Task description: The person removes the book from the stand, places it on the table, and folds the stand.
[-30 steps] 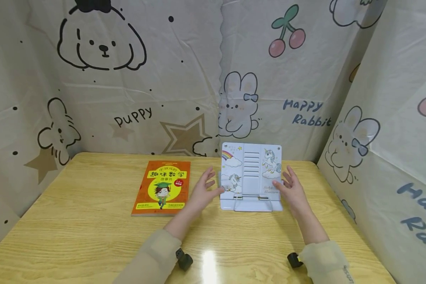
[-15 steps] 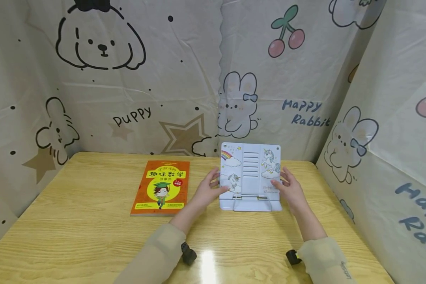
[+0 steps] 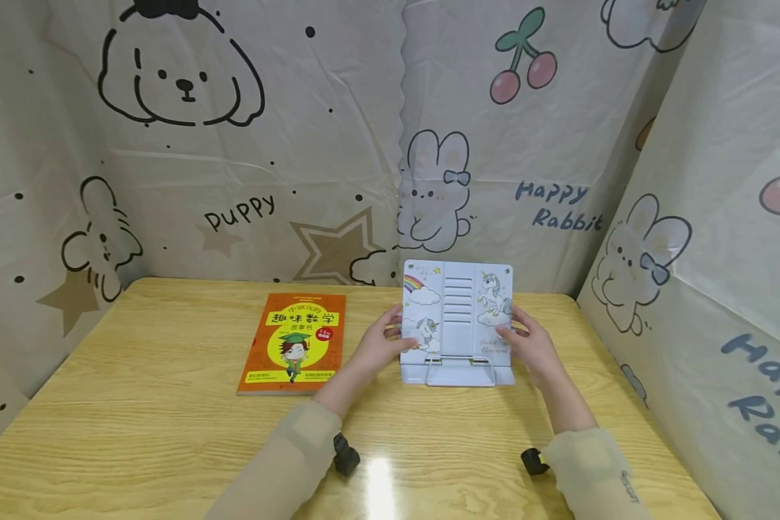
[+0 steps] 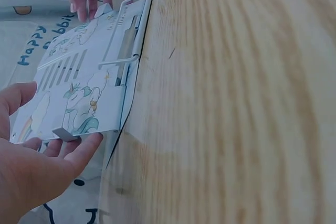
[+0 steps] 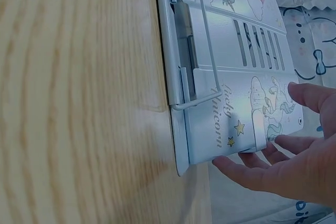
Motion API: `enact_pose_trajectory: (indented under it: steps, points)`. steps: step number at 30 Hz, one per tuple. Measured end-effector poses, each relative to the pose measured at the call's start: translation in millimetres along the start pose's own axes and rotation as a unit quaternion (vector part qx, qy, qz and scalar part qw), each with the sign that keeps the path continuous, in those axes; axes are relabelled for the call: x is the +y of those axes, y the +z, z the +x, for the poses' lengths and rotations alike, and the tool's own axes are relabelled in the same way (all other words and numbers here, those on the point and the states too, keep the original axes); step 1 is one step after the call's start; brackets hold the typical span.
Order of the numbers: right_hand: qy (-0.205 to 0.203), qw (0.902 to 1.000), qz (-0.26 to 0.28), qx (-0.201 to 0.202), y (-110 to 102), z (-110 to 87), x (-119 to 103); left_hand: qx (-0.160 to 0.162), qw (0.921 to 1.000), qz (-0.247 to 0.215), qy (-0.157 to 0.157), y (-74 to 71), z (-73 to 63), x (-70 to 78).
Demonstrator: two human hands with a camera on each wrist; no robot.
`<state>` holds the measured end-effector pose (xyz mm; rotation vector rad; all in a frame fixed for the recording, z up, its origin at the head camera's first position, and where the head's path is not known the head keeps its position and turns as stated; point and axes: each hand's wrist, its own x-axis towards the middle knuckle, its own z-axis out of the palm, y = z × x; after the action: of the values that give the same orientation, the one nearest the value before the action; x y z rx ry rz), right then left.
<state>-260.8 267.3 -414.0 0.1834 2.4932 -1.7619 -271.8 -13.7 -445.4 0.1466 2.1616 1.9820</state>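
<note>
A white book stand (image 3: pixel 458 336) with unicorn and rainbow pictures stands tilted back on the table, its slotted middle and wire page holder facing me. My left hand (image 3: pixel 378 345) holds its left edge, thumb in front and fingers reaching behind. On the opposite edge, my right hand (image 3: pixel 534 345) has the same hold. In the left wrist view, the left hand's fingers (image 4: pixel 79 156) lie by a small side clip (image 4: pixel 64 134). The right wrist view shows the right thumb (image 5: pixel 307 94) over the panel's front and fingertips along its side edge. The stand's back is hidden.
An orange book (image 3: pixel 292 347) with a cartoon child on its cover lies flat left of the stand. Printed cloth (image 3: pixel 338 144) hangs behind the wooden table (image 3: pixel 136 404) and along its sides. Black devices (image 3: pixel 346 456) sit at both wrists.
Both hands have moved inward to the stand's side edges and taken hold there. The stand and the orange book stay where they were; the view shifts slightly.
</note>
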Motion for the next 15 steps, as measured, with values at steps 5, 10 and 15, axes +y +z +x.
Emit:
enact_pose_trajectory:
  steps: [5,10,15]
  points:
    - [0.010,1.0000,0.001,0.000,0.4,2.7,-1.2,0.001,0.9999,0.008,-0.006,-1.2,2.5,0.2]
    - [0.010,0.9999,0.009,-0.003,1.2,2.7,-2.6,-0.002,0.9999,0.007,-0.011,-2.4,3.3,-1.0]
    - [0.008,0.9999,0.013,-0.003,1.4,4.0,-0.8,-0.003,0.9999,0.012,-0.011,-2.1,3.2,-1.3]
